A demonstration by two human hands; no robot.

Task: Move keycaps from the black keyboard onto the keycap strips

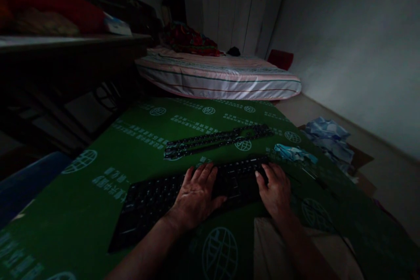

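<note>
A black keyboard [147, 201] lies at a slant on the green table cover. My left hand [197, 197] rests flat across its middle, fingers stretched toward the far edge and thumb out to the right. Around the keyboard's right end is my right hand [275, 188], fingers bent, with the thumb on top; the underside of this grip is hidden. Behind the keyboard, small black keycaps [210, 142] lie in several long rows on the cover. Close to my right hand are a crumpled teal cloth [295, 153] and a thin, dark tool-like object [313, 177], too dim to name.
The green cover [98, 210] bears white globe prints. Beige cloth or card [265, 249] lies under my right forearm, with a thin cable nearby. A striped bed [216, 78] stands beyond; a shelf [75, 39] is at left, crumpled bluish material [328, 135] on the right-hand floor.
</note>
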